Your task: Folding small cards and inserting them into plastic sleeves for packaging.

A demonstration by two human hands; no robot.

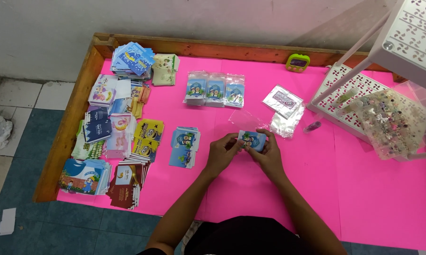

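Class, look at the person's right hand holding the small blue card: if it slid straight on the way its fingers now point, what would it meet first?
The right hand points up and left, so it would probably meet the left hand gripping the same blue card; past that, the blue card stack.

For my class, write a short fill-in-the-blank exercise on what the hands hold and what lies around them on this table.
1. Both the left hand and the right hand hold a small blue ____.
2. The table cover is bright ____.
3. Beyond the hands lie ____ clear-wrapped packs in a row.
4. The white perforated rack stands on the person's ____ side.

Missing words: card; pink; three; right
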